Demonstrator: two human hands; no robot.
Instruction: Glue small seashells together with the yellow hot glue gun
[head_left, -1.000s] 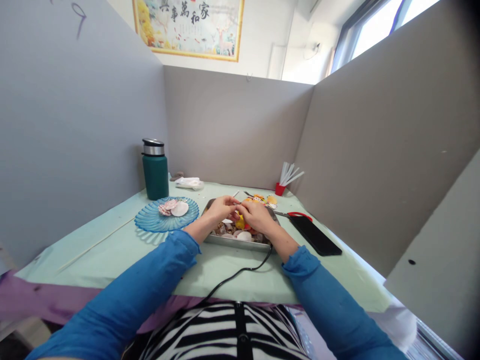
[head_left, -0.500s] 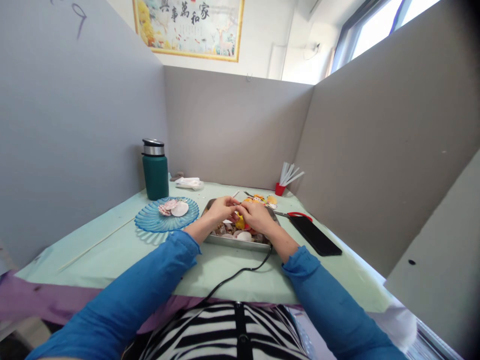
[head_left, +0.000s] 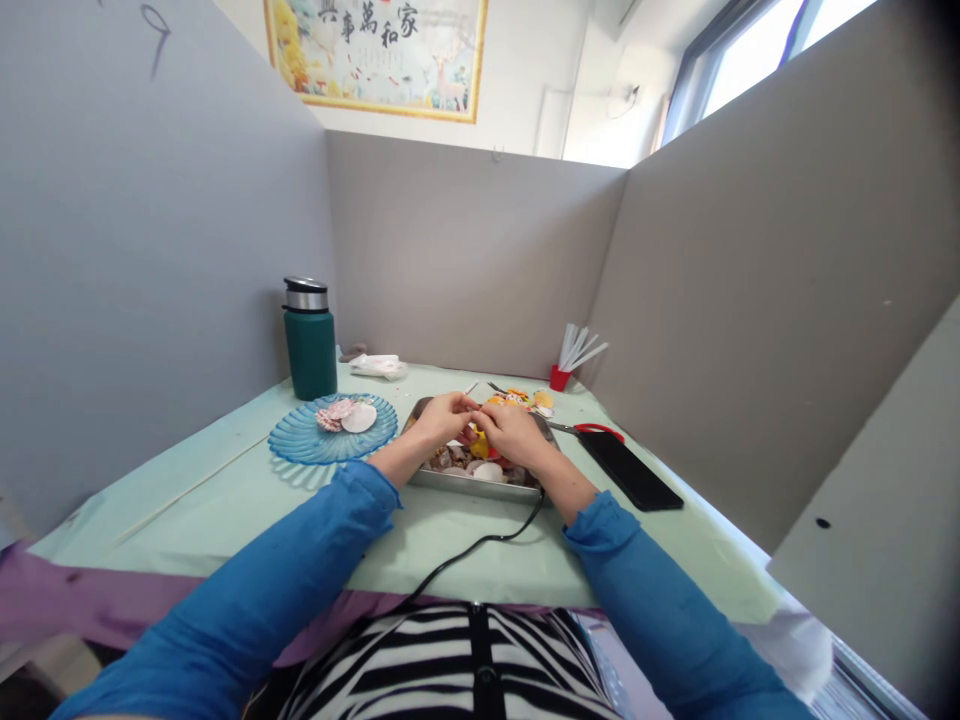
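Note:
My left hand [head_left: 446, 417] and my right hand [head_left: 511, 432] meet fingertip to fingertip above a metal tray [head_left: 471, 487]. Both are closed in a pinch; whatever sits between the fingers is too small and covered to make out. Just below them, a yellow piece [head_left: 480, 445] shows among shells [head_left: 489, 472] and brownish stones in the tray. A thin white stick [head_left: 471, 388] pokes up behind my left fingers; I cannot tell whether it is held. Beyond my right hand lie orange and yellow decorated pieces [head_left: 543, 400], partly hidden by the hand.
To the left, a blue glass plate [head_left: 289, 440] bears several shells, with a green bottle [head_left: 310, 350] behind it. On the right are red-handled scissors [head_left: 600, 432], a black phone [head_left: 630, 470] and a red cup [head_left: 559, 378] of white sticks. A black cable [head_left: 480, 545] crosses the front.

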